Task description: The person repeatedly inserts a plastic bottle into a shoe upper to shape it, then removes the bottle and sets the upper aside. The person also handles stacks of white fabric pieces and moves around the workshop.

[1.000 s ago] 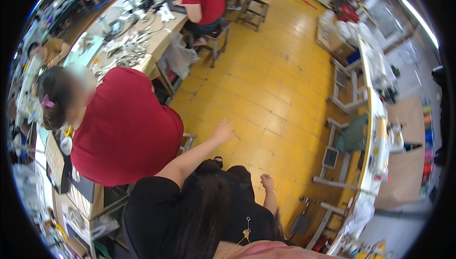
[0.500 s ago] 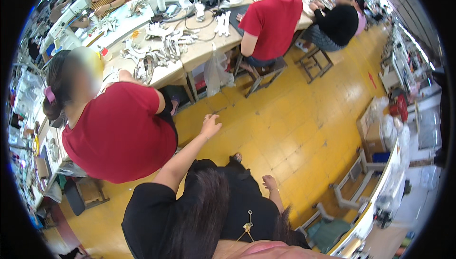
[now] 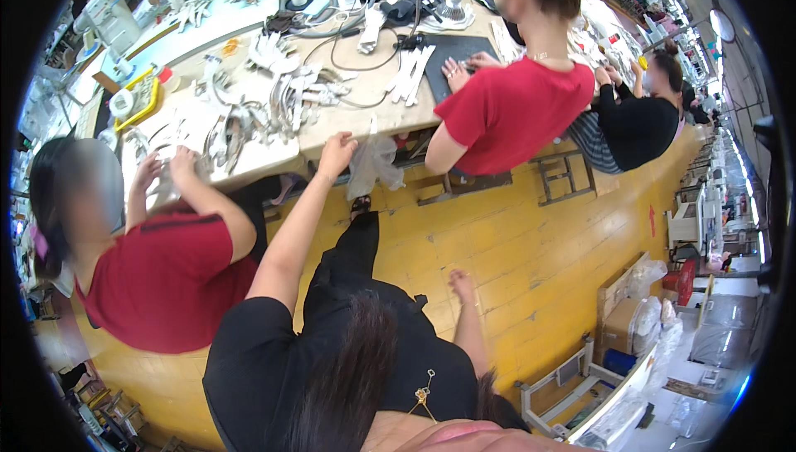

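At the left of the frame, 1 co-worker in red (image 3: 170, 286) sits with both hands at pale pieces on the worktable (image 3: 352, 122). A heap of pale curved pieces (image 3: 286, 83) lies upper left of centre. Just beside its lower right, at the table's front edge, is the left hand (image 3: 338, 153), fingers loosely bent, visibly holding nothing; contact I cannot tell. A clear plastic bag (image 3: 371, 172) hangs near it. Below centre, the right hand (image 3: 462, 284) hangs over the yellow floor (image 3: 514, 245), loosely curled, grip narrow, visibly bare.
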{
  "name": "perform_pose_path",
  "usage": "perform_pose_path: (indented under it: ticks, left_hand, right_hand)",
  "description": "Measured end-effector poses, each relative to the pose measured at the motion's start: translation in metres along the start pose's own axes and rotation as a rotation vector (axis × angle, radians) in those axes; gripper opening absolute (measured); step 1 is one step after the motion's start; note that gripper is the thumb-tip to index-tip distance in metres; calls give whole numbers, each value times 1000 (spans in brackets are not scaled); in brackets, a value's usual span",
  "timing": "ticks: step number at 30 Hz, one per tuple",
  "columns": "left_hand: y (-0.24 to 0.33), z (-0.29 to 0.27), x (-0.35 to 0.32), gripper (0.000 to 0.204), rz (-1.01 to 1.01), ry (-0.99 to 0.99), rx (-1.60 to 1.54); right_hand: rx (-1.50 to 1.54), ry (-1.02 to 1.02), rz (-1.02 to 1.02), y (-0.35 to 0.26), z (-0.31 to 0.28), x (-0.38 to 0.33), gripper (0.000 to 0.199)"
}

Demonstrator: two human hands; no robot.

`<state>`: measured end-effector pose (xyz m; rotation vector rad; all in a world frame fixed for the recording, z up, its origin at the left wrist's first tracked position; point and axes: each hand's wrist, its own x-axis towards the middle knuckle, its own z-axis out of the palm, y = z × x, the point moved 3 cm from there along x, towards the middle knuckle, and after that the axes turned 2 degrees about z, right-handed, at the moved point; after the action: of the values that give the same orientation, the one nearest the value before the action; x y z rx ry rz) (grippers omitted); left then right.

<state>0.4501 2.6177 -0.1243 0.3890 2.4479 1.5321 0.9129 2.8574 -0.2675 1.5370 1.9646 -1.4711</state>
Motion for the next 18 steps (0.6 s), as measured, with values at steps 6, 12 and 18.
perform_pose_path:
  ticks: [6, 12, 18]
  left_hand:
    - [23, 16, 212, 39, 15, 105, 196]
    - [11, 38, 357, 42, -126, 105, 426]
    - [16, 55, 402, 62, -414, 61, 526]
  right_hand:
    - [62, -277, 452, -59, 25, -20, 35]
    - [194, 83, 377, -133, -18, 16, 29]
    - [177, 3, 351, -192, -15, 51, 28]
